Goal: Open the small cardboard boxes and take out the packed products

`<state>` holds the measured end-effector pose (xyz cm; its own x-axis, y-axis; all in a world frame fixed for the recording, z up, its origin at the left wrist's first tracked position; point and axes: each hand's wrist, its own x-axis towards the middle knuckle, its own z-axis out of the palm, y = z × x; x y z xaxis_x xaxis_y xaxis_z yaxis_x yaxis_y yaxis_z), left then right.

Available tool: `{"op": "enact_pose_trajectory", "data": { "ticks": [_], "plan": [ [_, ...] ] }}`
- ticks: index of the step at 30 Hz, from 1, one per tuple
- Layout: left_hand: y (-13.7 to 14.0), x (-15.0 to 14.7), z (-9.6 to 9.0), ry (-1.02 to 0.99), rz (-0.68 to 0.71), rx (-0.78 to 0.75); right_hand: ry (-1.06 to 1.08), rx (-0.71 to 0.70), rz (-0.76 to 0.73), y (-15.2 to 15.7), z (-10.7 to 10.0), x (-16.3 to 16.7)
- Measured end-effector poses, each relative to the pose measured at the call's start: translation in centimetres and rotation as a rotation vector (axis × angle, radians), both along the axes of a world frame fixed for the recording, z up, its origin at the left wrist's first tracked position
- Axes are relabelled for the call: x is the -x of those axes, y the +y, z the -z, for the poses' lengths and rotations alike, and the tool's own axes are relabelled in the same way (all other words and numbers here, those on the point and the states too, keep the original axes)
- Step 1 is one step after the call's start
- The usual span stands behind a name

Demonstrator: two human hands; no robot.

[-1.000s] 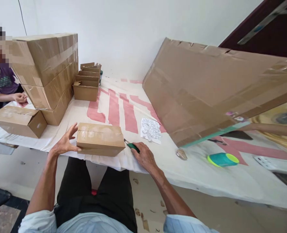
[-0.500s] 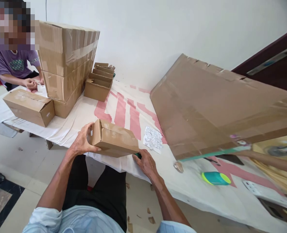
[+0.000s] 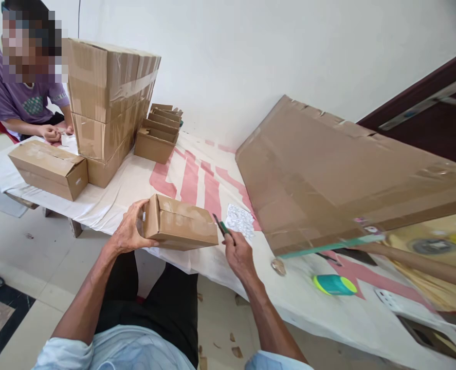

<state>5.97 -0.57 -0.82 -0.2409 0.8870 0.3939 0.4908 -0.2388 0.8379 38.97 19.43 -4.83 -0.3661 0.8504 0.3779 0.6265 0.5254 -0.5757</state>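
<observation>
A small taped cardboard box (image 3: 187, 221) rests at the table's front edge before me. My left hand (image 3: 130, 228) grips its left end, thumb along the near side and fingers at the back. Just off the box's right end, my right hand (image 3: 237, 252) is closed around a utility knife (image 3: 222, 226) with a green handle, its dark tip pointing up and left. Behind that hand lies a white sheet of small labels or stickers (image 3: 240, 221), partly covered by the hand and knife.
Stacked taped cartons (image 3: 108, 103) stand at the left, beside a closed long box (image 3: 48, 167) and an open box with dividers (image 3: 156, 136). A large cardboard panel (image 3: 339, 180) leans at the right; a teal-and-yellow cup-like object (image 3: 333, 285) lies nearby. Another person (image 3: 31, 97) sits far left.
My right hand has lifted away from the box's lower right corner, bringing the knife up into view. My left hand stays on the box. The view has shifted slightly.
</observation>
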Motion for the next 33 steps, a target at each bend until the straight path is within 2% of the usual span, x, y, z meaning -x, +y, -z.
{"op": "enact_pose_trajectory", "data": {
  "ticks": [3,7,12,15,23,33],
  "plan": [
    [-0.4,0.6,0.8,-0.071,0.018,-0.027,0.120,0.075,-0.066,-1.1,-4.8,2.2],
    [-0.5,1.1,1.5,-0.131,0.005,-0.067,0.114,0.125,-0.310,-3.4,-10.4,5.5],
    [-0.6,1.1,1.4,-0.124,0.013,-0.085,-0.020,0.080,-0.583,-5.0,-14.5,8.6],
    [-0.6,1.1,1.2,-0.096,0.019,-0.084,-0.096,0.068,-0.696,-4.9,-15.9,9.9],
    [-0.6,1.2,1.2,-0.030,0.024,-0.086,-0.263,-0.048,-0.844,-4.3,-18.0,12.5],
    [-0.7,1.2,0.9,-0.011,0.035,-0.070,-0.517,-0.155,-0.833,-4.6,-19.1,14.3]
  ]
}}
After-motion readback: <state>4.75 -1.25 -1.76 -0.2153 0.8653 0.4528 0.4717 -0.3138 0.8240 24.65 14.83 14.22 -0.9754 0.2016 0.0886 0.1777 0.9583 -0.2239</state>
